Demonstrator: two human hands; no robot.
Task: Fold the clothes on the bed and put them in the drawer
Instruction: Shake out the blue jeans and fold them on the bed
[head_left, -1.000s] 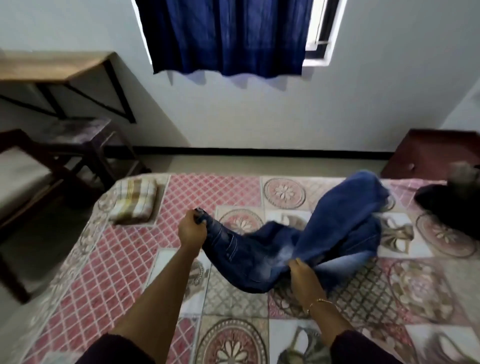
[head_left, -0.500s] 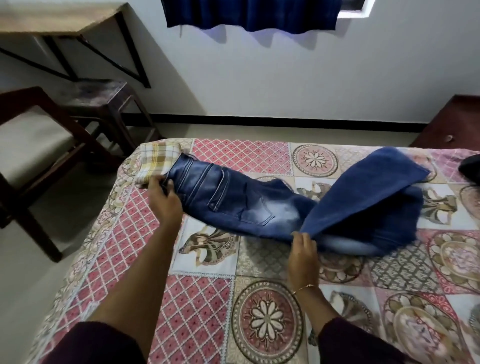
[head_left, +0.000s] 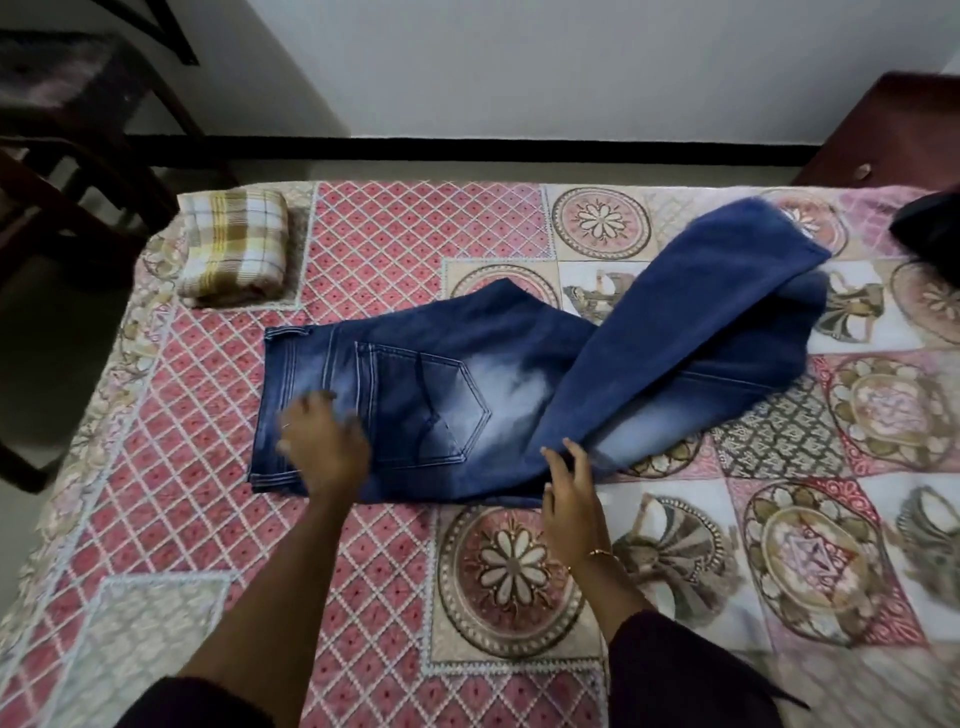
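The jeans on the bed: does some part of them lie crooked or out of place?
Yes. The legs of the jeans are bent back toward the far right, crumpled, not flat in line with the waist part.

jeans (head_left: 467, 395) now flat on bed, left hand (head_left: 324, 441) released waistband
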